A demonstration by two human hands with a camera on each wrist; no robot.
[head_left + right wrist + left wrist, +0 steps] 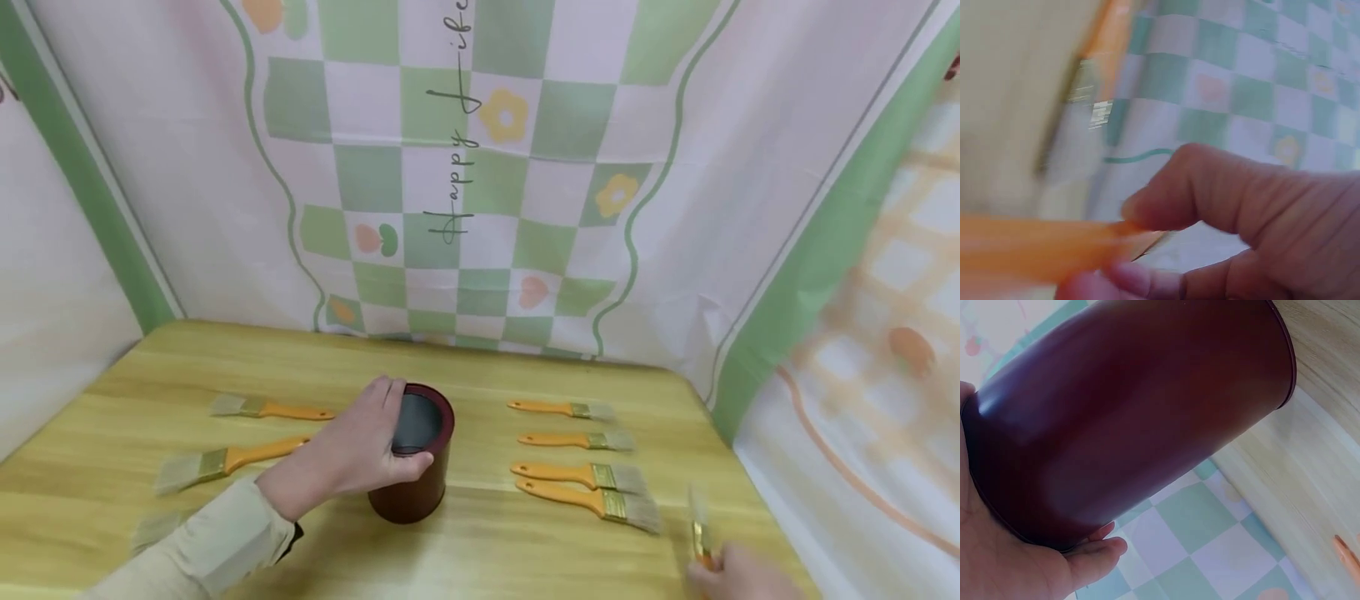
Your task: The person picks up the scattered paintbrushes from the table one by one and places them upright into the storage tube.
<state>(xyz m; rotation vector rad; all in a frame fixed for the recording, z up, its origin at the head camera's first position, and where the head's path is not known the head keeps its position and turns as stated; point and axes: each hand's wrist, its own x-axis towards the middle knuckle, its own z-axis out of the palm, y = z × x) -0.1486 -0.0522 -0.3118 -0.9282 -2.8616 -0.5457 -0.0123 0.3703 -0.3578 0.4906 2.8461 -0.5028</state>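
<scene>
A dark red cylindrical container (408, 492) with a dark interior stands on the table. My left hand (360, 446) grips it near its rim, thumb on the near side and fingers over the far edge. The left wrist view shows the smooth container wall (1135, 419) and the palm against its rim. At the lower right, my right hand (750, 577) holds a paintbrush (700, 533), bristles pointing away. In the right wrist view, thumb and fingers pinch its blurred orange handle (1041, 247).
Several orange-handled paintbrushes (566, 440) lie right of the container, the two nearest ones close together. More brushes (251, 456) lie on the left, partly hidden by the left arm. A patterned cloth (431, 175) hangs behind the wooden table (480, 558).
</scene>
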